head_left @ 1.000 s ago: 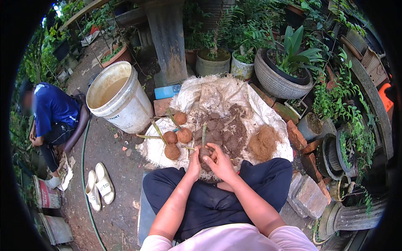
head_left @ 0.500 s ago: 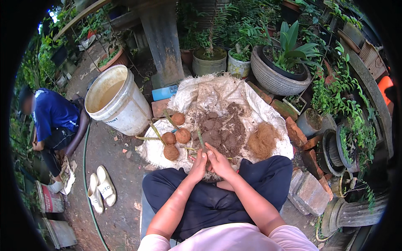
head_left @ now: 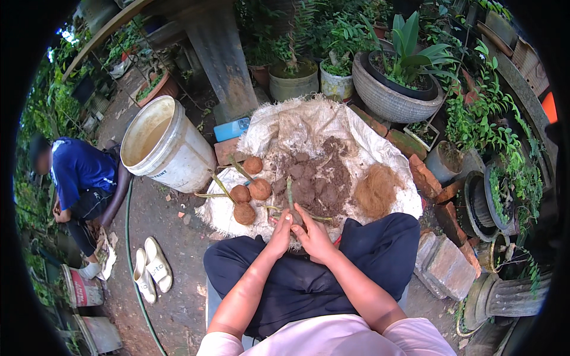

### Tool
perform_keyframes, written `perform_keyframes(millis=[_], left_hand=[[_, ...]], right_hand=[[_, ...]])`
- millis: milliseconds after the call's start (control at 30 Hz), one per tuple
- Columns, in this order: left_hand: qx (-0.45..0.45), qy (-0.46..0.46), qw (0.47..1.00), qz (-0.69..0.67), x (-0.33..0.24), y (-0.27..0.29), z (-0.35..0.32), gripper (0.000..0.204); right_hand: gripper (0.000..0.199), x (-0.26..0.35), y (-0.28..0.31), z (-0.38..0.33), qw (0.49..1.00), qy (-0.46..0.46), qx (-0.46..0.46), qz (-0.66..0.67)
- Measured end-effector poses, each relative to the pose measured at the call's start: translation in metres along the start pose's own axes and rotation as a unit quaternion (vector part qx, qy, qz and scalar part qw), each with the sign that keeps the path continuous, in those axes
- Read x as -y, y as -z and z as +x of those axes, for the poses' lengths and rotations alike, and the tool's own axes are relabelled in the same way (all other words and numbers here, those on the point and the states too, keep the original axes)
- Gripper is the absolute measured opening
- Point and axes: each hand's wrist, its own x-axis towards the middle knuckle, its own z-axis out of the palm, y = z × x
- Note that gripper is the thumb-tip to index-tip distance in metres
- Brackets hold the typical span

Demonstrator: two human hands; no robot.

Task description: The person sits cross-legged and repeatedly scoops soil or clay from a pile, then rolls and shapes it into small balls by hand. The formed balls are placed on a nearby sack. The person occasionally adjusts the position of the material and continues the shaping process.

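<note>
My left hand (head_left: 279, 235) and my right hand (head_left: 313, 238) are cupped together over my lap, closed around a lump of dark mud (head_left: 296, 217). A green stem cutting (head_left: 289, 191) stands almost upright out of that lump. Much of the lump is hidden by my fingers. Just beyond lies a heap of wet brown soil (head_left: 320, 193) on a white woven sack (head_left: 285, 121). Left of it rest several fibre-wrapped balls (head_left: 260, 189), some with green stems sticking out. A loose tuft of brown coconut fibre (head_left: 378, 191) lies to the right. More thin stems (head_left: 320, 219) lie close to my fingertips.
A white bucket (head_left: 187, 155) of murky water stands at the left, with a blue phone (head_left: 232, 129) on a brick beside it. Pale slippers (head_left: 158, 265) and a green hose (head_left: 128, 237) lie on the ground. Another person (head_left: 83, 169) crouches far left. Potted plants (head_left: 392, 101) and bricks (head_left: 449, 267) edge the right.
The stem has tipped more upright, and more of the mud lump shows between my hands. My view has shifted slightly. The other person has leaned a little.
</note>
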Motion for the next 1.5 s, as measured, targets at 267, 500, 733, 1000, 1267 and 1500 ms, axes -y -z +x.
perform_keyframes(millis=[267,500,733,1000,1267,1500], left_hand=[[-0.015,-0.008,0.995,0.099,-0.004,-0.004,-0.001,0.051],[0.012,-0.092,0.959,0.269,-0.028,-0.02,-0.008,0.057],[-0.012,-0.079,0.916,0.393,-0.042,-0.021,-0.008,0.057],[0.009,-0.067,0.856,0.512,-0.041,-0.025,-0.008,0.058],[-0.003,-0.107,0.953,0.284,-0.021,-0.02,0.0,0.054],[-0.045,-0.006,0.982,0.182,-0.031,-0.013,0.007,0.045]], right_hand=[[0.053,-0.011,0.0,-0.007,0.998,0.011,-0.016,0.055],[0.047,-0.038,-0.004,0.002,0.967,-0.002,-0.051,0.251],[0.044,-0.044,0.01,0.002,0.847,-0.215,0.044,0.485],[0.038,-0.053,-0.012,-0.003,0.87,-0.184,-0.054,0.454],[0.042,-0.048,-0.018,0.002,0.917,-0.127,-0.069,0.371],[0.05,-0.042,0.004,0.006,0.972,-0.12,0.068,0.189]])
